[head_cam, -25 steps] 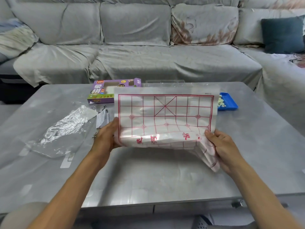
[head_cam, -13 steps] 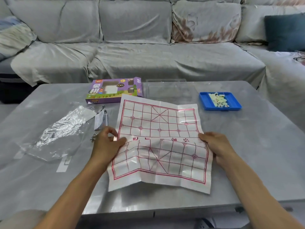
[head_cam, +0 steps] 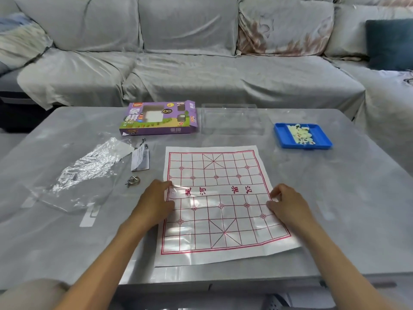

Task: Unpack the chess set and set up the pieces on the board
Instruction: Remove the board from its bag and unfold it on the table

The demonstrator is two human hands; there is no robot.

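A white paper board [head_cam: 220, 204] with a red grid and red characters lies unfolded and nearly flat on the grey table [head_cam: 357, 198]. My left hand [head_cam: 156, 201] holds its left edge at the middle row, fingers curled at the rim. My right hand [head_cam: 287, 204] holds the right edge the same way. A blue tray [head_cam: 321, 139] with several pale round pieces [head_cam: 300, 134] sits at the back right. The purple chess box [head_cam: 159, 118] lies at the back, left of centre.
A clear plastic lid [head_cam: 232, 119] stands between the box and the tray. A crumpled clear wrapper [head_cam: 89, 173], a small paper slip [head_cam: 140, 158] and metal rings [head_cam: 133, 180] lie left of the board. A grey sofa [head_cam: 201, 63] runs behind the table.
The board was held up half folded, then opened and lowered. It now lies flat on the table, squared toward me, with both hands still at its side edges.
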